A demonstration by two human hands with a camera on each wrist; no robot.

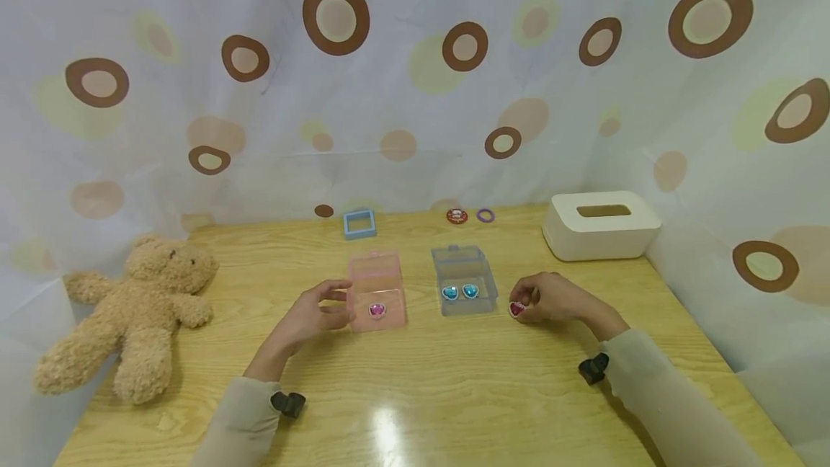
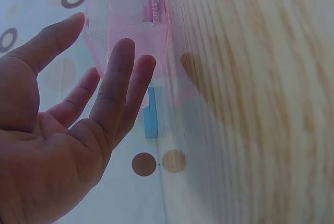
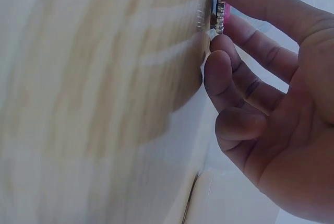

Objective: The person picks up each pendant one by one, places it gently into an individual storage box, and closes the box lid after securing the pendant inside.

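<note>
My right hand pinches a deep pink jewel with a silver beaded rim, low over the table, right of the blue-grey box. In the right wrist view, thumb and fingers meet that jewel's rim. My left hand holds nothing; its spread, slightly bent fingers are at the left side of a see-through pink box. Whether they touch it is hard to tell. Inside this open-lidded box lies a pink jewel. The see-through blue-grey box, lid also up, contains two blue jewels.
A teddy bear lies on the left of the wooden table. Along the back are a blue square frame, a red disc and a purple ring. At the back right stands a white tissue box.
</note>
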